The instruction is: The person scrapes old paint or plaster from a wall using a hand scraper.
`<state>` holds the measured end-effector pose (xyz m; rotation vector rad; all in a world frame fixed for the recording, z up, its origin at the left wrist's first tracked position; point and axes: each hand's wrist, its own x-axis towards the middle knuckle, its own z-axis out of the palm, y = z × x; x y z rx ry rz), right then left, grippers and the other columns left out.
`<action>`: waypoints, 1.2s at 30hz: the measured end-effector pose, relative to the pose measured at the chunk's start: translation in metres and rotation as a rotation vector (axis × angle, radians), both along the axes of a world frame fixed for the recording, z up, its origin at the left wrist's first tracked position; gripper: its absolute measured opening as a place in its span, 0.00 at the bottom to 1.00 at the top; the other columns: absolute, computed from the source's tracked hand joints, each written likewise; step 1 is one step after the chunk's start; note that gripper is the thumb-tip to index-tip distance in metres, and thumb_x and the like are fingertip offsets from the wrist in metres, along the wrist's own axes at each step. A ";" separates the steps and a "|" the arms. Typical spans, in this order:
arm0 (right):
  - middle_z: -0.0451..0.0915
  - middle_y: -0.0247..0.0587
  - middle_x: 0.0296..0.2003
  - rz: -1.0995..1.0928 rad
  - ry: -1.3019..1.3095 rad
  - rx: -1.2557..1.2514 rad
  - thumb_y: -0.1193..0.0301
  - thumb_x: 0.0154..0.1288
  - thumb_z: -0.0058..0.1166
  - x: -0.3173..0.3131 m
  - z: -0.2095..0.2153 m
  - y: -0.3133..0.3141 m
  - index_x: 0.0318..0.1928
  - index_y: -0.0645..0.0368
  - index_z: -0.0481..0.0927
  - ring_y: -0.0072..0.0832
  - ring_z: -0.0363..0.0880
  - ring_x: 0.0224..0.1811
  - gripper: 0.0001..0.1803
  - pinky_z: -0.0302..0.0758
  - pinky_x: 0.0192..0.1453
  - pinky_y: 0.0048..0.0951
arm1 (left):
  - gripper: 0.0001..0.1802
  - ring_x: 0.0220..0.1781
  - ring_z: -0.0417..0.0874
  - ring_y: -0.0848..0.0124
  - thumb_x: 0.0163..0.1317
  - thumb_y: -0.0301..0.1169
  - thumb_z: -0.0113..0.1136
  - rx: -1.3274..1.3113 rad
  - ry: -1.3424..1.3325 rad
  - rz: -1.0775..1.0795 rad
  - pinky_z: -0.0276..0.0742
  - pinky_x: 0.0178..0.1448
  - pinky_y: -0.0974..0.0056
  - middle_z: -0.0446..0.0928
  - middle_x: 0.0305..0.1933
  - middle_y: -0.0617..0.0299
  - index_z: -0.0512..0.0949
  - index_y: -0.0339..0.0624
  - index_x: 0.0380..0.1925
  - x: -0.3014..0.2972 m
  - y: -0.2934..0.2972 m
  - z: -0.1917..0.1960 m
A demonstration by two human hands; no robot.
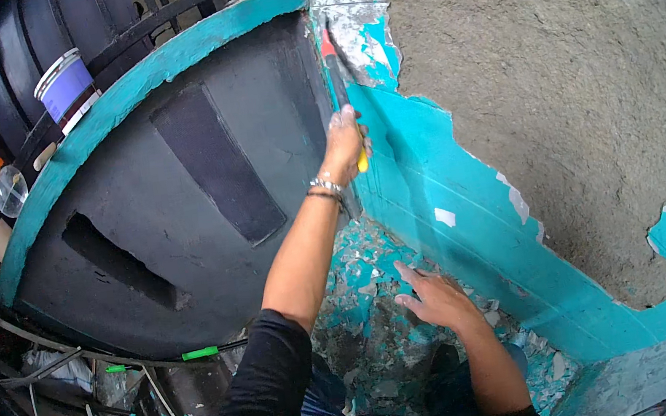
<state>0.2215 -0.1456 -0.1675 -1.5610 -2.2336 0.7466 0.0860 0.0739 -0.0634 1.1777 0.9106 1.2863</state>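
My left hand (pixel 344 142) is wrapped round a long-handled tool (pixel 336 80) with a red neck, a black shaft and a yellow butt end. Its tip lies against or close to the upper wall, beside the corner; the head's exact shape is hard to make out. Around it, the turquoise paint (pixel 394 127) is flaked to white and grey patches (pixel 355 30). Lower down, my right hand (pixel 439 299) is empty, its fingers apart, above the paint chips (pixel 358 264) on the floor.
Rough bare plaster (pixel 555 92) covers much of the right wall. To the left stands a dark curved panel (pixel 252 117) with a turquoise ledge (pixel 160 66). A purple paint can (pixel 67 88) and a clear spray bottle (pixel 9 189) rest along it. Metal bars (pixel 41 372) lie lower left.
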 end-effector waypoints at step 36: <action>0.68 0.61 0.58 0.021 -0.032 -0.073 0.59 0.65 0.50 -0.007 -0.001 -0.002 0.67 0.54 0.56 0.55 0.68 0.58 0.34 0.66 0.60 0.47 | 0.15 0.23 0.71 0.66 0.72 0.40 0.36 -0.104 -0.425 -0.209 0.74 0.25 0.60 0.67 0.25 0.58 0.63 0.41 0.34 0.005 0.011 0.084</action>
